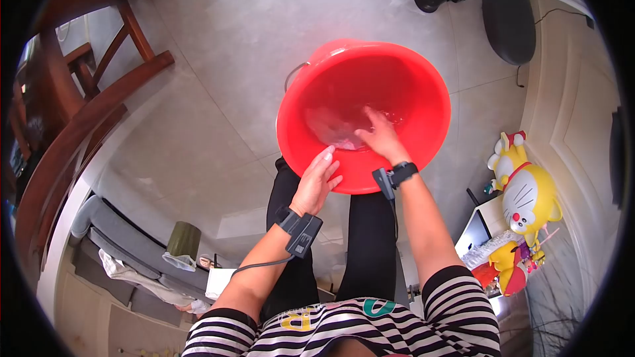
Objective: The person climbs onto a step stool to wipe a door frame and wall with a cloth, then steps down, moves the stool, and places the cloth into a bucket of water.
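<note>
A large red bucket (370, 178) stands tilted before my knees, its wide mouth facing me. Water (324, 122) lies inside, with splashes and a small pale, pinkish patch (346, 145) that I cannot make out. My right hand (382, 139) reaches into the bucket, thumb and fingers apart, with the fingertips at the water. At the near left rim is my left hand (317, 184), its fingers stretched out and spread; it holds nothing. Whether it touches the rim I cannot tell. Black devices with cables are strapped to both wrists.
Wooden furniture (126, 86) stands at the left on the grey tiled floor (218, 46). A grey sofa (126, 244) and a dark green bin (183, 241) are at the lower left. To the right are a yellow cat figure (529, 192) and a black padded seat (508, 16).
</note>
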Demonstrator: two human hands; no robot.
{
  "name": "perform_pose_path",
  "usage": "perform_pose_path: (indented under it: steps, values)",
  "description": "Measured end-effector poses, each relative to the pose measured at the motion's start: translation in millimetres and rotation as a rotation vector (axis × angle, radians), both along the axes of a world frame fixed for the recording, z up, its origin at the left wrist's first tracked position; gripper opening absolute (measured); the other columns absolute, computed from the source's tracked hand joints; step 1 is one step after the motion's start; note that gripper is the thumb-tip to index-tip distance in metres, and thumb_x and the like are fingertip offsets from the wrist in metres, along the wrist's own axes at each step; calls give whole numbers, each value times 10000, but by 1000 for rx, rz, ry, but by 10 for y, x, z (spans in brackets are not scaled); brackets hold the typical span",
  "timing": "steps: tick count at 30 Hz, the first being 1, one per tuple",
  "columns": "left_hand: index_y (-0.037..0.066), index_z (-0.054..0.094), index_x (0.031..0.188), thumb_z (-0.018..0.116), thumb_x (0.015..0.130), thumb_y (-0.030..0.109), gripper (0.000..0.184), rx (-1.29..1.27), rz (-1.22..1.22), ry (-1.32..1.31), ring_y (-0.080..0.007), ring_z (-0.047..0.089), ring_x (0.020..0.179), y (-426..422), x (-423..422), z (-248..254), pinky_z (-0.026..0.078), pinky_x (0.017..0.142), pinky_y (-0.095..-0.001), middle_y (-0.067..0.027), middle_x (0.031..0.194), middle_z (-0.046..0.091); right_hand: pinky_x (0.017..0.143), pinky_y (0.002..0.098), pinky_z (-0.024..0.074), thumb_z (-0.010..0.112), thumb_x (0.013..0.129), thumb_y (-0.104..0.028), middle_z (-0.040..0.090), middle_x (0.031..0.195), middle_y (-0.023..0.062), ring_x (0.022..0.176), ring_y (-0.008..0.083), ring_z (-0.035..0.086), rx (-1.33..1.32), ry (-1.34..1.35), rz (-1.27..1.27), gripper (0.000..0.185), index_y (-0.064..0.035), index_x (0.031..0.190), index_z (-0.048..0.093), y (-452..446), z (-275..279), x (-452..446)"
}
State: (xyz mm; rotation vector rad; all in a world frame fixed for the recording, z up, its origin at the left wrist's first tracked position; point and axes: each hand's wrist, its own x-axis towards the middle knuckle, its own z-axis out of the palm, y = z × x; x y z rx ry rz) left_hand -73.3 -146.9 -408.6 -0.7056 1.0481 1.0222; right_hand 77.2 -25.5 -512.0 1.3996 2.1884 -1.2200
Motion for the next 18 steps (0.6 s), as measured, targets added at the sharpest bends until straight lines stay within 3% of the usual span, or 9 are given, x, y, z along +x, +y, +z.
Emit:
perform_pose_path:
  steps: [1,3,6,9,14,18]
  values:
    - [85,299,1335,460,903,311,515,-3,-6,1,-260,294,1247,-19,8,-18,289,984,-430,-31,1393,266,900,406,396,596,790,-294,520,1132,251,1059,347,512,-3,1,-6,451,-41,1157,526,-66,-67,-58]
    - [86,257,1360,459,902,319,553,-26,15,10,-260,220,1289,-49,31,-38,244,1010,-436,-30,1419,213,907,404,384,608,750,-390,535,1132,223,1095,370,480,-477,-163,69,555,-67,1189,502,-208,-163,-221]
    - [92,182,1388,468,890,361,635,-28,1,29,-259,156,1316,-30,38,-49,205,1029,-441,-36,1446,148,854,405,413,575,754,-289,581,1033,206,1007,362,526,-581,-112,76,392,-69,1079,563,-461,-225,-447]
    - [97,126,1400,488,866,417,719,-54,-11,58,-259,138,1320,16,45,-32,189,1033,-447,-43,1457,120,856,412,412,535,795,-286,566,1060,209,1022,362,514,-653,-31,43,359,-39,1053,572,-352,-22,-628]
    - [99,73,1404,504,849,450,786,-77,-49,93,-264,131,1327,75,55,-51,178,1035,-454,-96,1459,98,829,454,429,511,796,-220,571,992,252,953,391,543,-264,-91,-134,312,11,996,572,43,89,-310]
    - [114,60,1406,504,846,454,792,-59,-48,67,-264,124,1330,84,104,-137,154,1040,-465,-110,1458,90,841,450,424,531,786,-255,580,978,251,954,395,545,-186,-356,-392,339,29,963,584,218,-251,89]
